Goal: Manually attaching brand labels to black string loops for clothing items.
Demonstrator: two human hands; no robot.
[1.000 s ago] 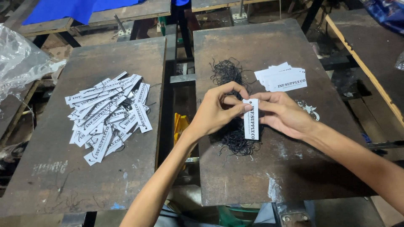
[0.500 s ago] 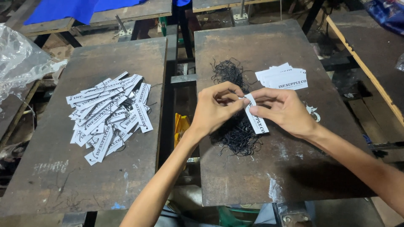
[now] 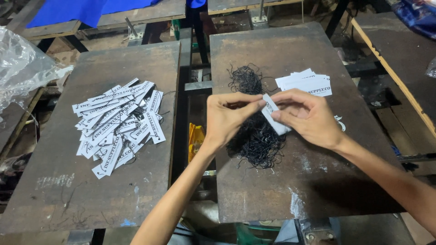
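Fingers [image 3: 247, 100] of the left hand [image 3: 227, 119] are pressed together at the tips, thumb against index, pinching one end of a small white paper tag [image 3: 274, 119], and the right hand [image 3: 309, 118] pinches the same tag from the other side, so it sits tilted between both hands just above the right surface [image 3: 290, 190]. Can't really make out whether a string is being worked through it, since the fingertips cover that end and anything thin and black gets lost against the pile of black strings [image 3: 255, 136] right underneath. That tangle lies on the right surface, partly hidden behind the left hand and the tag, with loose strands sticking out at its far end. Just past the right hand there's a small stack of white tags [image 3: 306, 82], its near edge covered by the knuckles. Over on the left surface [image 3: 59, 190] is a messy heap of white tags [image 3: 119, 122], with what look like thin dark strings on some of them, well apart from both hands. Crumpled clear plastic [image 3: 22, 72] is cut off at the left edge, something blue [image 3: 72, 10] runs out the top, and a yellow thing [image 3: 196, 138] peeks from the gap between the surfaces, hard to tell what.
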